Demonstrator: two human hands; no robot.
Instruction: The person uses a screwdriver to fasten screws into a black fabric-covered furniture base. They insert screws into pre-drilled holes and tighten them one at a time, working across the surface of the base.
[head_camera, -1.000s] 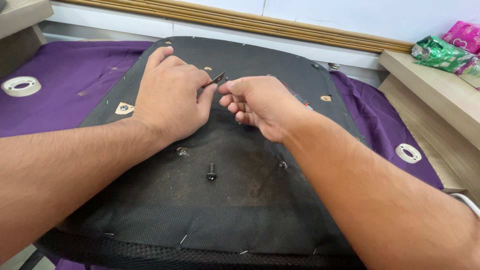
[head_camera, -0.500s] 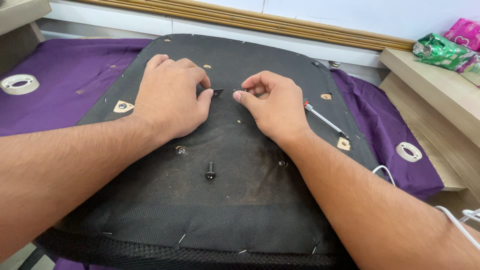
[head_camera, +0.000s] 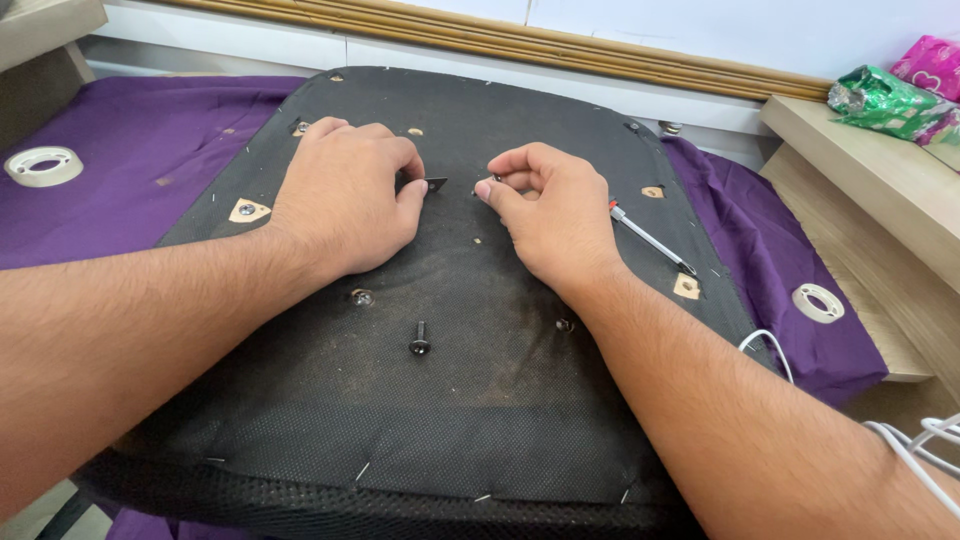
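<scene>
Left hand (head_camera: 345, 200) lies palm down on the black fabric underside of a seat panel (head_camera: 440, 400), its fingers curled, and the thumb and forefinger pinch a small dark metal piece (head_camera: 435, 184). Right hand (head_camera: 550, 215) rests just beside it, fingers bent, the fingertips closed on something tiny which I cannot make out. One black bolt (head_camera: 419, 340) stands upright in the panel, nearer to the person. A thin screwdriver (head_camera: 650, 238) lies on the panel, to the right of the right hand. Under the panel is a purple cloth (head_camera: 120, 190).
</scene>
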